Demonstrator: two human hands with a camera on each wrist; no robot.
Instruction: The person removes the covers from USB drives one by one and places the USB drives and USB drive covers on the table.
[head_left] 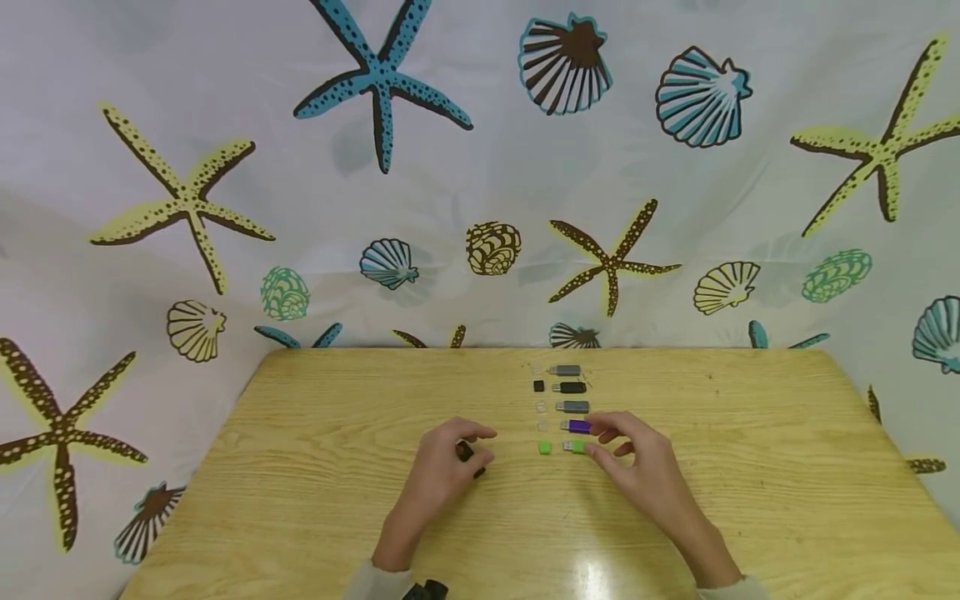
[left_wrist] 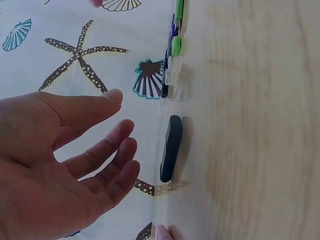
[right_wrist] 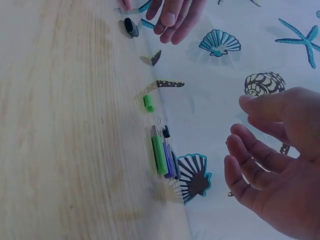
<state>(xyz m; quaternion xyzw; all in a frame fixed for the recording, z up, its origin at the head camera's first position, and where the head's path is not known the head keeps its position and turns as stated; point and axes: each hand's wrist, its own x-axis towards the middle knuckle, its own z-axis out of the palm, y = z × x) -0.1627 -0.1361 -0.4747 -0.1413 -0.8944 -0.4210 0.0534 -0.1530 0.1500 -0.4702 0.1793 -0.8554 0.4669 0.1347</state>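
Observation:
My left hand (head_left: 442, 462) hovers with loosely bent, parted fingers and nothing in its grasp. Partly hidden behind it in the head view, a dark, slim, rounded stick (left_wrist: 171, 149) lies on the table. My right hand (head_left: 641, 454), also holding nothing, has relaxed fingers over the near end of a column of uncapped USB sticks. Its thumb and fingertips overlap the ends of the green USB stick (head_left: 574, 447) and the purple one (head_left: 577, 426) in the head view. A green cap (head_left: 545, 447) lies left of the green stick.
Beyond lie a grey USB stick (head_left: 574, 407), a black one (head_left: 572, 387) and another grey one (head_left: 567, 370). A black cap (head_left: 538, 386) and clear caps (head_left: 542, 407) line up on their left. Patterned cloth (head_left: 450, 183) hangs behind the wooden table (head_left: 322, 417).

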